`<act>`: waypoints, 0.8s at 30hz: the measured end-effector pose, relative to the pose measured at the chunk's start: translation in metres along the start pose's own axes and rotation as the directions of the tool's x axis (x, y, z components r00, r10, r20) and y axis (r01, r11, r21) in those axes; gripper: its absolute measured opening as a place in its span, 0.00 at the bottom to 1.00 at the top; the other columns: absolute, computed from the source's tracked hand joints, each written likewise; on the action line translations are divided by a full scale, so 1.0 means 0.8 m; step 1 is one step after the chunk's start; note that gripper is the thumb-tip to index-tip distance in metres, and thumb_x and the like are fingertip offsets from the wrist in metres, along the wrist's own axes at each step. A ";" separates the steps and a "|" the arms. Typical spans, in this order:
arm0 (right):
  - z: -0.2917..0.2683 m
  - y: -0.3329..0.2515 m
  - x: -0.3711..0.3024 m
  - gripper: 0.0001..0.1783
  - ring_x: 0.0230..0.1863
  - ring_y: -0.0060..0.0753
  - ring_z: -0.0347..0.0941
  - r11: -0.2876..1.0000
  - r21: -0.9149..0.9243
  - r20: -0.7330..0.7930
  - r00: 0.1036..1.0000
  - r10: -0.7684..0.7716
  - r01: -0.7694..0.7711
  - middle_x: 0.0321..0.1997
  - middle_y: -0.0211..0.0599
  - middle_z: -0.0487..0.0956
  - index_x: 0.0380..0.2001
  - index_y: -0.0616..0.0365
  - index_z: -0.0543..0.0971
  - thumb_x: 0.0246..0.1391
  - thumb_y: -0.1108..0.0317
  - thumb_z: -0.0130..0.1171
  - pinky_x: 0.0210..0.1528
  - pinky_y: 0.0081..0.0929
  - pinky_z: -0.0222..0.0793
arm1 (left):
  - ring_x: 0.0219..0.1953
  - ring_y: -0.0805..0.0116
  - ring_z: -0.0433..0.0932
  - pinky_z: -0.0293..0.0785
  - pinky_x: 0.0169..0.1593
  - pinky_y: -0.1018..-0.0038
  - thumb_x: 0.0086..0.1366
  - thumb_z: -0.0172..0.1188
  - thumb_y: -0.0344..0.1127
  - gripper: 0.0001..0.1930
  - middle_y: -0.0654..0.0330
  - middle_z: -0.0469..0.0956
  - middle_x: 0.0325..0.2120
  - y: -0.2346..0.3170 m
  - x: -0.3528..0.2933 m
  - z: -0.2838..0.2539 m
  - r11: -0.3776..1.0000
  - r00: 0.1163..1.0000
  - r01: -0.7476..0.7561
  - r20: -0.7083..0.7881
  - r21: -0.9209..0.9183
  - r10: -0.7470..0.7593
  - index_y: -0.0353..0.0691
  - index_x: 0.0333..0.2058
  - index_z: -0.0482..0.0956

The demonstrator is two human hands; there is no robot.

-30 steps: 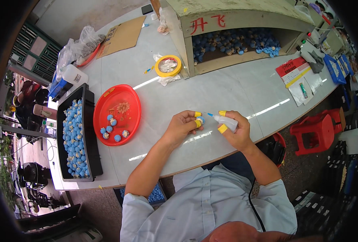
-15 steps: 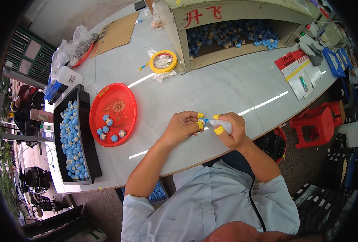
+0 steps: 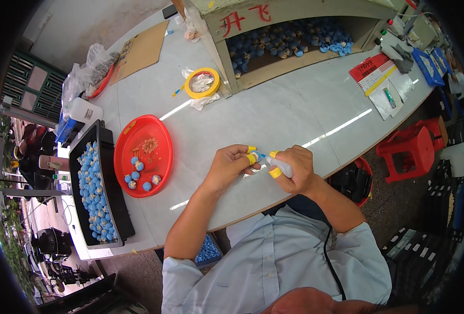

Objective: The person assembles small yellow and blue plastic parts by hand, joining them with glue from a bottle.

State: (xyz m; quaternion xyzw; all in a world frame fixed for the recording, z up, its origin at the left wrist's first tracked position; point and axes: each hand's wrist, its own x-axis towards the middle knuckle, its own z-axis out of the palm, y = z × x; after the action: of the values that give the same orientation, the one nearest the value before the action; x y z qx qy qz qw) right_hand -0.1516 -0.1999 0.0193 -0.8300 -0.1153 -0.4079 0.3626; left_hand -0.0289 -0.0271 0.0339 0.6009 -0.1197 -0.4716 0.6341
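My left hand [image 3: 233,163], with yellow tape on its fingertips, pinches a small blue-and-white piece [image 3: 257,156] between thumb and forefinger. My right hand [image 3: 299,168], also taped yellow on thumb and forefinger, is wrapped round a whitish squeeze bottle [image 3: 282,167]. The bottle's thin blue tip points left and meets, or nearly meets, the small piece; contact is too small to tell. To the left, a round red tray [image 3: 161,137] holds several small blue balls [image 3: 147,186] with pale patches. Beside it stands a long black bin [image 3: 118,209] filled with similar blue balls [image 3: 93,193].
A metal cabinet [image 3: 214,32] at the back has blue pieces [image 3: 279,44] on its open shelf. Yellow tape rolls [image 3: 217,83] lie before it. Cardboard [image 3: 140,52] and a white jug [image 3: 85,111] are far left; a red-white card [image 3: 370,73] lies right. A red stool [image 3: 408,159] stands beyond the table.
The view has shifted slightly, so the table's things sit a little differently in it. Both hands keep their grips, and the bottle tip stays at the small piece.
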 end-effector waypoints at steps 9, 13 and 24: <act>0.000 0.000 0.000 0.14 0.16 0.36 0.70 1.000 0.007 -0.015 1.000 -0.023 0.023 0.24 0.41 0.79 0.33 0.64 0.76 0.41 0.72 0.66 0.21 0.28 0.63 | 0.37 0.68 0.82 0.79 0.38 0.80 0.63 0.57 0.26 0.15 0.52 0.81 0.37 -0.001 0.000 0.002 1.000 1.000 0.001 -0.020 0.002 -0.001 0.23 0.47 0.73; 0.000 0.000 -0.001 0.14 0.16 0.35 0.71 1.000 0.004 -0.023 0.999 -0.029 0.029 0.24 0.40 0.79 0.33 0.63 0.76 0.41 0.72 0.66 0.21 0.28 0.63 | 0.38 0.69 0.82 0.78 0.38 0.81 0.64 0.57 0.27 0.14 0.54 0.81 0.38 -0.004 0.002 0.000 1.000 0.999 0.010 -0.038 0.000 -0.010 0.27 0.47 0.75; 0.000 0.001 -0.003 0.14 0.16 0.35 0.70 0.999 0.008 -0.012 0.999 -0.038 0.038 0.22 0.37 0.79 0.34 0.63 0.75 0.42 0.74 0.65 0.21 0.27 0.63 | 0.39 0.66 0.83 0.80 0.39 0.78 0.64 0.58 0.27 0.16 0.51 0.80 0.38 -0.003 0.001 0.002 1.000 0.998 0.008 -0.058 -0.008 -0.008 0.24 0.49 0.72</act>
State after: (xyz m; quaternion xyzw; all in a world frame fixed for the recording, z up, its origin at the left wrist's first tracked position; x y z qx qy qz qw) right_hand -0.1525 -0.2000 0.0168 -0.8238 -0.1306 -0.4191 0.3586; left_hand -0.0304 -0.0283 0.0317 0.6123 -0.0970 -0.4569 0.6379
